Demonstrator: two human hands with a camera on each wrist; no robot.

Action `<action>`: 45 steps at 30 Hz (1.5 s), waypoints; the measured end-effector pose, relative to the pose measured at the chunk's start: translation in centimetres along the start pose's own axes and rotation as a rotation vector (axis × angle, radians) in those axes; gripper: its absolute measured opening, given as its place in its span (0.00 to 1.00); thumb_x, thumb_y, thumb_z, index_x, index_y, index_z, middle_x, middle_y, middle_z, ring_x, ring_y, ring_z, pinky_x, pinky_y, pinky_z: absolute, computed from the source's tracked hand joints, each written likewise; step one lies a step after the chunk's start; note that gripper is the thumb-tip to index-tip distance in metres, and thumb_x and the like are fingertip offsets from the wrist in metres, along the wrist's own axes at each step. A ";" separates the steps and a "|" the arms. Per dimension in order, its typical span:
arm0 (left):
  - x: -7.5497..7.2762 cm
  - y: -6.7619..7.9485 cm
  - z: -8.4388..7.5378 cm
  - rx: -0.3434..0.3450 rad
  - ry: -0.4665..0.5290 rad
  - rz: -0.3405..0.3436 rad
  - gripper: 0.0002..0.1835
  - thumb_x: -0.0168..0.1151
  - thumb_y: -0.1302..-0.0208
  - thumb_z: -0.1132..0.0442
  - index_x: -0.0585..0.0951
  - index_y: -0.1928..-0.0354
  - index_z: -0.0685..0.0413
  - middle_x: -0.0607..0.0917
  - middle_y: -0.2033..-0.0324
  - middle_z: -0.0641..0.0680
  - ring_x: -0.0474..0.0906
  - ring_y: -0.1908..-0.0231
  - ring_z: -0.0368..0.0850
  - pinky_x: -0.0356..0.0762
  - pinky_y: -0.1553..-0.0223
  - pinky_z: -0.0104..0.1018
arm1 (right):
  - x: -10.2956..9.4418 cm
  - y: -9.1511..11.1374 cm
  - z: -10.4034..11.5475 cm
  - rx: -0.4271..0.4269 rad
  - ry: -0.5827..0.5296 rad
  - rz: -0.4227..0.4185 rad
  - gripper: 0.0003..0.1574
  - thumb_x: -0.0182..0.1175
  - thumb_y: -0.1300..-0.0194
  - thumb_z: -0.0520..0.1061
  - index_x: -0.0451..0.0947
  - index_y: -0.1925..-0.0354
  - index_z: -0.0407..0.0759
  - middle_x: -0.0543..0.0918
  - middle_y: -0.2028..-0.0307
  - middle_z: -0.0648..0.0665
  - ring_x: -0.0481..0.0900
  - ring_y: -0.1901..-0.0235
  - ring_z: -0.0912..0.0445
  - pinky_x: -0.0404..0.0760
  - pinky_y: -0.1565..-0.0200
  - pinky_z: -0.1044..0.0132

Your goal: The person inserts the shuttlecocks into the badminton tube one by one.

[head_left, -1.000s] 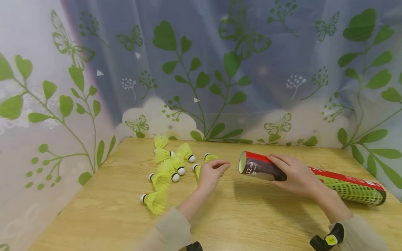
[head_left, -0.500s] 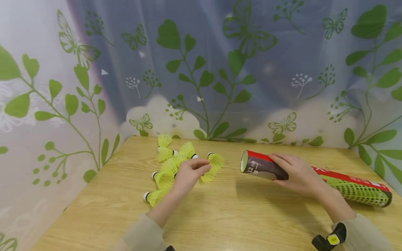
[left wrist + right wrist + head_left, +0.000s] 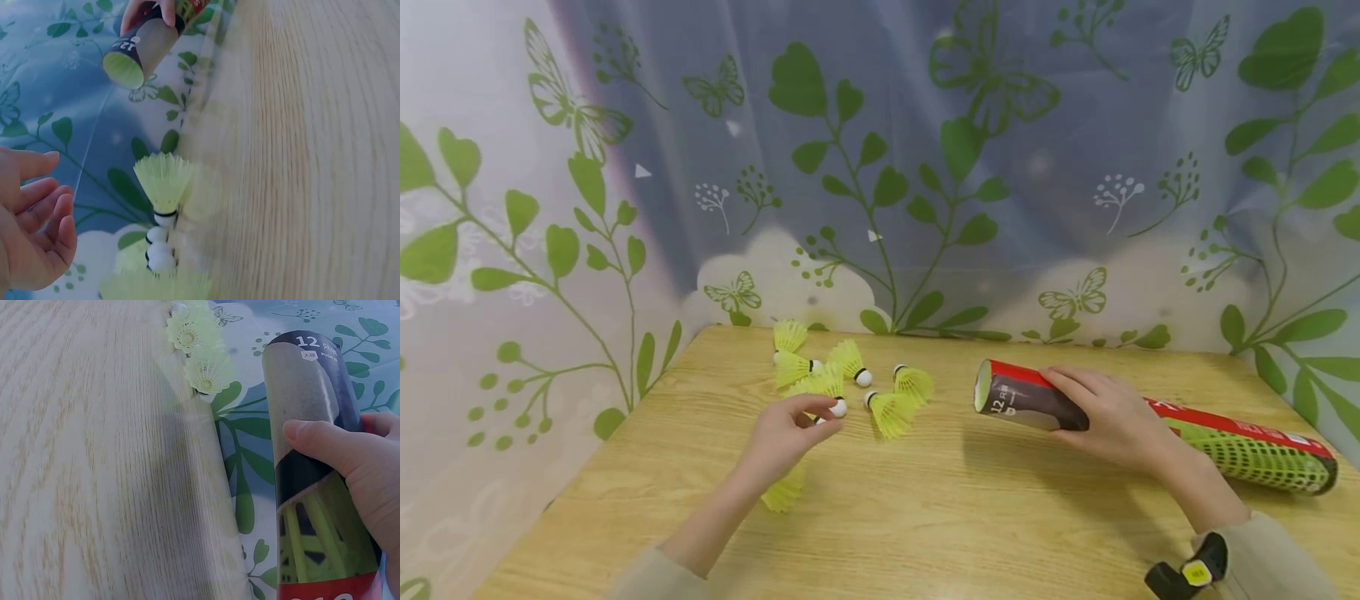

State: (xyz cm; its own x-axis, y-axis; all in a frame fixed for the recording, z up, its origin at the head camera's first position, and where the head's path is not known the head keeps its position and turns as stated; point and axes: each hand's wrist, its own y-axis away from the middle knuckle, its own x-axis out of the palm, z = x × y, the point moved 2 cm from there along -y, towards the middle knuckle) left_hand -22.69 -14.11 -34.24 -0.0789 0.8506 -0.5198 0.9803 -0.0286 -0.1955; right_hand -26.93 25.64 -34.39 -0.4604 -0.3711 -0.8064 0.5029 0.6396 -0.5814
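My left hand hovers over the left group of yellow shuttlecocks, thumb and fingers loosely bent and apart. The left wrist view shows nothing between the fingers of this left hand. A white-tipped shuttlecock lies just beyond the fingertips, and another shuttlecock is partly hidden under the wrist. My right hand grips a long red, black and green shuttlecock tube around its side. The tube's end facing left is uncovered and tilts up; in the right wrist view my thumb lies across it.
Two shuttlecocks lie between my hands, with several more, such as one near the back, behind the left hand. A wooden table carries everything. A leaf-patterned curtain hangs along its back edge.
My left hand has swung left from near the tube's mouth, past the two middle shuttlecocks, to the left group. The right hand and tube hold nearly still.
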 end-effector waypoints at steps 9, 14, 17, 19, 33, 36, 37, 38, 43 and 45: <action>-2.5 1.1 2.3 -0.097 -0.112 0.042 0.14 0.67 0.44 0.59 0.83 0.55 0.56 0.82 0.54 0.53 0.74 0.67 0.42 0.72 0.71 0.34 | 0.1 -0.1 0.0 -0.011 -0.002 -0.002 0.51 0.74 0.57 0.59 0.69 0.39 0.40 0.77 0.49 0.38 0.76 0.53 0.42 0.74 0.55 0.44; -3.6 1.7 3.8 -0.101 -0.134 0.056 0.18 0.68 0.45 0.60 0.82 0.53 0.59 0.83 0.57 0.55 0.71 0.70 0.43 0.68 0.76 0.33 | 0.2 0.0 0.0 -0.001 -0.005 0.004 0.49 0.67 0.51 0.66 0.69 0.39 0.40 0.77 0.49 0.38 0.76 0.53 0.42 0.74 0.56 0.44; -3.9 1.9 4.7 -0.107 -0.142 0.066 0.20 0.69 0.46 0.59 0.81 0.51 0.60 0.83 0.59 0.55 0.69 0.71 0.43 0.68 0.76 0.33 | 0.2 0.1 0.0 -0.004 -0.002 0.004 0.49 0.61 0.48 0.70 0.69 0.39 0.40 0.77 0.49 0.38 0.76 0.53 0.42 0.74 0.56 0.44; -4.1 2.0 5.2 -0.114 -0.144 0.078 0.22 0.70 0.47 0.58 0.81 0.51 0.61 0.83 0.59 0.55 0.69 0.71 0.43 0.68 0.76 0.33 | 0.3 0.1 0.0 -0.006 0.000 0.007 0.50 0.69 0.53 0.66 0.69 0.40 0.39 0.77 0.49 0.37 0.75 0.53 0.42 0.73 0.55 0.43; -3.9 2.6 6.1 -0.118 -0.242 0.160 0.28 0.73 0.52 0.53 0.80 0.49 0.58 0.82 0.54 0.55 0.76 0.58 0.52 0.76 0.59 0.46 | 0.6 0.1 0.0 -0.023 0.001 -0.008 0.50 0.46 0.43 0.76 0.70 0.40 0.39 0.77 0.50 0.37 0.76 0.53 0.42 0.73 0.56 0.43; -3.9 2.5 6.3 -0.121 -0.235 0.153 0.28 0.73 0.52 0.54 0.80 0.49 0.59 0.81 0.53 0.57 0.76 0.59 0.50 0.76 0.60 0.44 | 0.6 0.1 -0.1 -0.029 -0.006 -0.004 0.48 0.53 0.44 0.73 0.69 0.40 0.39 0.77 0.50 0.38 0.76 0.53 0.43 0.73 0.56 0.43; -3.9 2.5 6.4 -0.121 -0.230 0.149 0.27 0.73 0.52 0.54 0.80 0.49 0.59 0.81 0.53 0.57 0.76 0.60 0.49 0.76 0.61 0.42 | 0.6 0.2 -0.1 -0.028 -0.008 -0.004 0.48 0.53 0.44 0.73 0.69 0.40 0.40 0.77 0.50 0.38 0.76 0.53 0.43 0.73 0.56 0.43; -3.9 2.4 6.4 -0.121 -0.226 0.145 0.27 0.73 0.52 0.55 0.80 0.49 0.59 0.81 0.53 0.57 0.76 0.61 0.47 0.75 0.62 0.41 | 0.6 0.2 -0.1 -0.025 -0.006 -0.004 0.48 0.52 0.44 0.74 0.69 0.40 0.40 0.78 0.50 0.38 0.76 0.53 0.43 0.73 0.56 0.43; -4.2 2.2 6.6 -0.121 -0.215 0.142 0.23 0.70 0.49 0.57 0.81 0.51 0.58 0.82 0.54 0.57 0.75 0.65 0.44 0.73 0.67 0.36 | 0.6 0.2 -0.1 -0.013 -0.004 0.000 0.50 0.41 0.43 0.76 0.69 0.40 0.40 0.78 0.50 0.38 0.75 0.53 0.42 0.73 0.56 0.43; -4.3 2.2 6.6 -0.115 -0.216 0.143 0.22 0.69 0.48 0.57 0.81 0.51 0.59 0.82 0.54 0.58 0.74 0.66 0.44 0.72 0.68 0.36 | 0.6 0.2 -0.1 -0.013 -0.006 0.004 0.49 0.50 0.44 0.74 0.69 0.40 0.40 0.77 0.50 0.38 0.75 0.53 0.42 0.73 0.56 0.43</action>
State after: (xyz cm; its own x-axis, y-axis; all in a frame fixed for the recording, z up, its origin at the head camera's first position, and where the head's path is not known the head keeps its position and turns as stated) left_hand -21.41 -21.32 -37.93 0.0375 0.7102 -0.7030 0.9974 -0.0702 -0.0177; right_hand -27.15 25.57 -34.94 -0.4539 -0.3722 -0.8096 0.4950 0.6502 -0.5764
